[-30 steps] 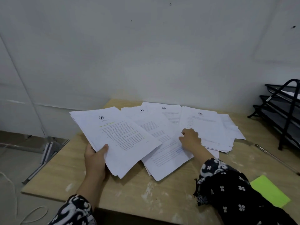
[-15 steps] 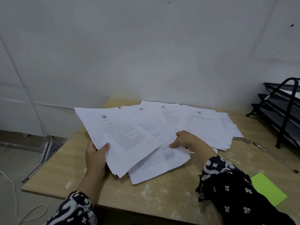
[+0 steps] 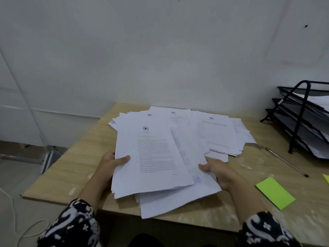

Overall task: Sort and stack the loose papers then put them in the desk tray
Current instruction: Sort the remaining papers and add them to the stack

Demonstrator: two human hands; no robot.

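A bundle of printed white papers (image 3: 151,157) is lifted above the near part of the wooden desk (image 3: 76,166). My left hand (image 3: 112,163) grips its left edge, thumb on top. A second set of sheets (image 3: 179,198) lies partly under that bundle, and my right hand (image 3: 217,172) grips its right edge. More loose papers (image 3: 213,132) lie spread toward the wall behind them. The black wire desk tray (image 3: 302,122) with three tiers stands at the far right and holds some papers.
A pen (image 3: 286,162) lies on the desk between the papers and the tray. A green sticky pad (image 3: 275,192) sits at the right front, with a yellow corner (image 3: 326,178) at the frame edge. A white cable (image 3: 10,202) runs over the floor at left.
My right hand pulled a set of sheets out of the spread toward me and now grips its edge. My left hand swung its bundle rightward, over that set.
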